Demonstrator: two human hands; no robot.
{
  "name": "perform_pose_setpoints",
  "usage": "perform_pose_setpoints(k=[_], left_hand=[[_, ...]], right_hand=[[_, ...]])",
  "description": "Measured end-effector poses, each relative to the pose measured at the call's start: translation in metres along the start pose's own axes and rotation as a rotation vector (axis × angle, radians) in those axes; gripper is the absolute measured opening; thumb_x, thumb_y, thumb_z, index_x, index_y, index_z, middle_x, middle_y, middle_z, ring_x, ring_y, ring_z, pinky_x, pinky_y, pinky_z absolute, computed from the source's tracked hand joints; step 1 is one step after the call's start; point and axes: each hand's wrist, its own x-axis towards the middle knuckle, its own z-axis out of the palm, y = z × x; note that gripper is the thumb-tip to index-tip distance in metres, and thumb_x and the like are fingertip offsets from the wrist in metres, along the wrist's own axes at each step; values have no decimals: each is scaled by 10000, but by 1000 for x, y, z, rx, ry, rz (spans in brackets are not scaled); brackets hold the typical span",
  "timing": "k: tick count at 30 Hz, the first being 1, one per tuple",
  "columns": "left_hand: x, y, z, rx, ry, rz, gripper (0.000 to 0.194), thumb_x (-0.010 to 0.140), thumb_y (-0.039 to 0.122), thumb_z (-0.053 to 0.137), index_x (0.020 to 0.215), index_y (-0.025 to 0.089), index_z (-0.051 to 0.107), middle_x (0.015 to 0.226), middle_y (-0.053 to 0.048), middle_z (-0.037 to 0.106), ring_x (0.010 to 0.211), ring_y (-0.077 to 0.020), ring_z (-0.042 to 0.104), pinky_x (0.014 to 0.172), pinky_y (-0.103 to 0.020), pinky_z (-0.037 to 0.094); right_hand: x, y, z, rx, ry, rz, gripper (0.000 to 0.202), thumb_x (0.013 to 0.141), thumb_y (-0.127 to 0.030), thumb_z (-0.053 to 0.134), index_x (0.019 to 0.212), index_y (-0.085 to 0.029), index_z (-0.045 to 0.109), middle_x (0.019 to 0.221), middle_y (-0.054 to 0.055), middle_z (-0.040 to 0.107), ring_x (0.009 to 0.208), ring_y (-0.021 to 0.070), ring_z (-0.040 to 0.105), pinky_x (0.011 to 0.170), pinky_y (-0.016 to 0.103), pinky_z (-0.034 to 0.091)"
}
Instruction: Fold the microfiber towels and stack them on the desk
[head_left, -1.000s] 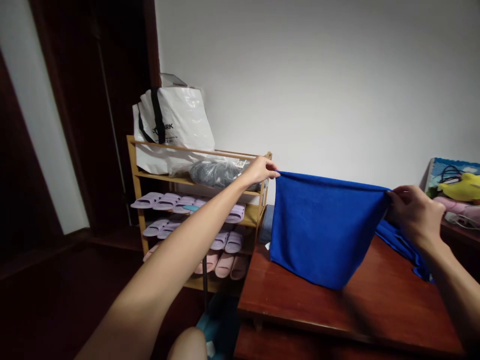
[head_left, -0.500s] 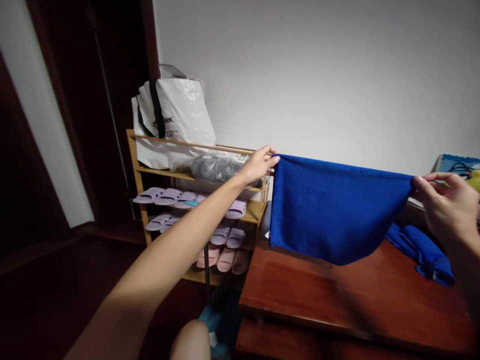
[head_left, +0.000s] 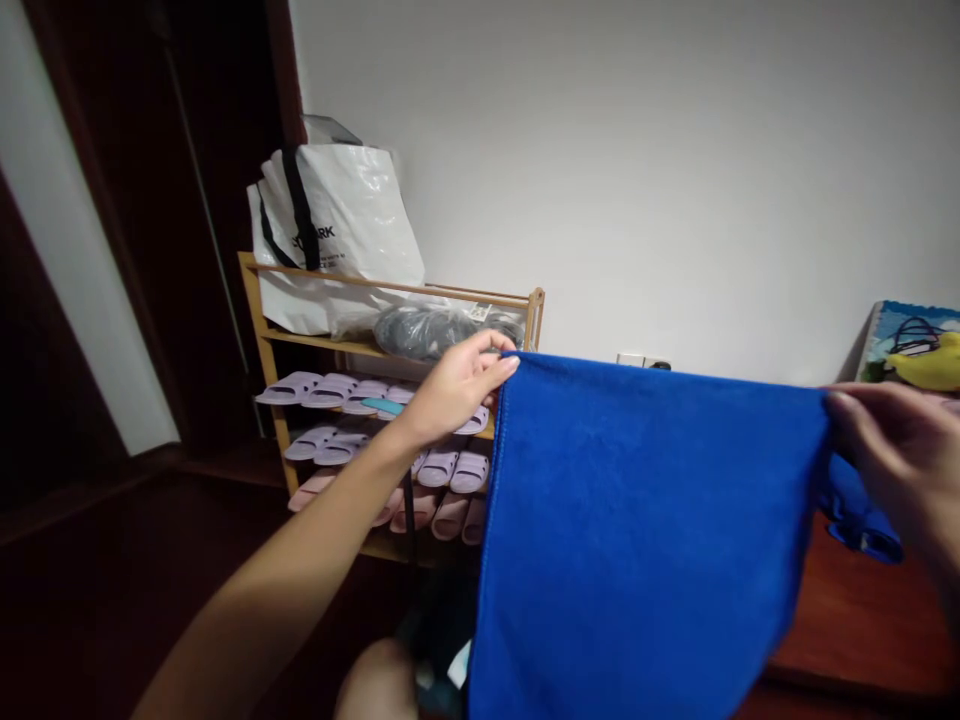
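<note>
A blue cloth (head_left: 645, 540) hangs stretched between my two hands, its top edge almost level and its lower end running out of view at the bottom. My left hand (head_left: 466, 380) pinches the top left corner between thumb and fingers. At the top right corner, my right hand (head_left: 900, 450) is closed on the cloth in the same way. Behind my right hand, another blue cloth (head_left: 862, 520) lies bunched on the reddish-brown wooden table (head_left: 855, 620). The hanging cloth hides most of that table.
A wooden shoe rack (head_left: 270, 400) against the wall holds several lilac slippers (head_left: 292, 388) and pink slippers (head_left: 450, 515). On it sit a white bag (head_left: 352, 215) and a grey bundle in clear plastic (head_left: 420, 330). A yellow duck-shaped item (head_left: 926, 362) is at far right.
Both hands have come lower and nearer to me, the left also shifting leftward. The cloth now looks larger and hangs down past the table's front edge.
</note>
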Motion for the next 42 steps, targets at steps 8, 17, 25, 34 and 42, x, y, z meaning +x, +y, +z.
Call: perform_pose_setpoints(k=[8,17,25,34,42], left_hand=[[-6,-137,22,81,69,-340,226,823,384,534,902,198,434,589,86,477,450,-94,496,414,-179,398],[4,-246,46,434,199,-437,142,823,85,495,725,178,454,625,46,508,646,-126,566,608,-211,420],[-7,-289,77,753,103,-468,147,853,33,474,891,160,538,896,-75,629,895,-190,612,761,-266,416],[-10,-304,80,875,-117,-463,315,896,33,385,1161,187,456,1091,-102,601,1053,-171,572,870,-258,399],[-15,-268,84,998,-228,-445,285,858,18,415,1089,179,457,980,-95,639,995,-196,597,843,-285,409]], right_hand=[[-27,68,110,287,-464,176,567,721,-686,471,846,-154,620,869,86,667,814,212,603,767,308,457],[-66,109,231,109,-673,311,343,893,-452,477,874,-126,583,843,26,616,772,121,580,755,312,485],[-119,120,283,-172,-818,287,280,928,-383,421,943,-139,559,908,35,586,839,135,553,793,333,450],[-133,123,292,-339,-872,152,299,951,-252,243,1013,-139,513,1012,80,551,946,171,505,801,313,377],[-138,104,265,-425,-845,56,341,883,-105,246,1035,-122,550,1003,121,568,955,206,520,765,291,359]])
